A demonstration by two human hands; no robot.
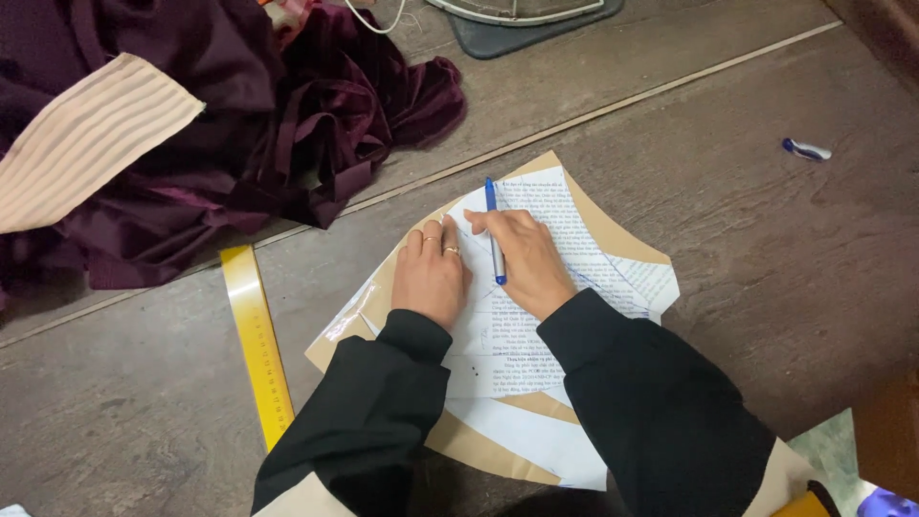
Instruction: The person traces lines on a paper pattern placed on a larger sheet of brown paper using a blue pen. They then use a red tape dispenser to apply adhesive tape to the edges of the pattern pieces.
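My left hand [431, 273] lies flat, fingers together, pressing on a stack of printed white paper sheets [536, 206] that rests on a piece of brown cardboard [613, 235]. Two rings show on its fingers. My right hand [522, 258] sits just to the right of it on the same paper and holds a blue pen [493, 225], whose far end points away from me. Both arms wear black sleeves. The paper and cardboard lie on a brown wooden floor [747, 220].
A yellow ruler [258, 345] lies on the floor left of my arms. A heap of dark purple fabric [287, 105] with a striped beige piece [86, 134] fills the upper left. A blue and white pen cap [806, 149] lies at right. A fan base [522, 19] stands at the top.
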